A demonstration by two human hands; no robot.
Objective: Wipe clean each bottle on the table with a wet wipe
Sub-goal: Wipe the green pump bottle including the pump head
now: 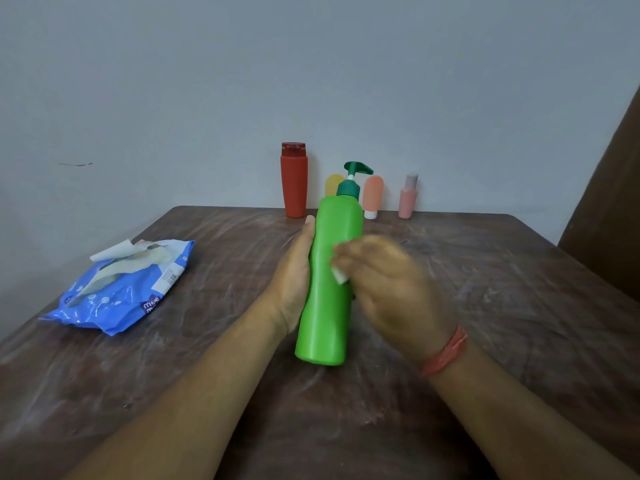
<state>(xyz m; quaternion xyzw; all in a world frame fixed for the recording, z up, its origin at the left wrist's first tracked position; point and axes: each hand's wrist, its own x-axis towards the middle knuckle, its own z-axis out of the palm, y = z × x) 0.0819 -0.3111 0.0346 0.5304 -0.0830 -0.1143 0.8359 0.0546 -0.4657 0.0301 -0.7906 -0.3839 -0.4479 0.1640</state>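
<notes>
1. Head cam, biggest thing first: brown table (485, 289) runs back to the wall.
2. Blue wipes pack (121, 289) lies on the left side, flap peeled open, well apart from the hands.
3. Green pump bottle (329, 271) is mid-table btwn both hands, held up w/ its long axis running away from the person, pump end far, base near. Can't tell if the base touches the table.
4. Left hand (294, 275) lies along the bottle's left side, thumb straight up the wall; fingers are hidden behind it, prob wrapped round.
5. Right hand (388, 282) is blurred, fingers curled on a white wet wipe (340, 274) pressed to the bottle's right face abt mid-height.
6. Key relation imo: the bottle sits just left of the wiping hand, so strokes would go along that long axis.
7. Back row by the wall: red bottle (294, 181), yellow bottle (333, 184) partly hidden, orange tube (373, 195), pink bottle (408, 197). All standing.
</notes>
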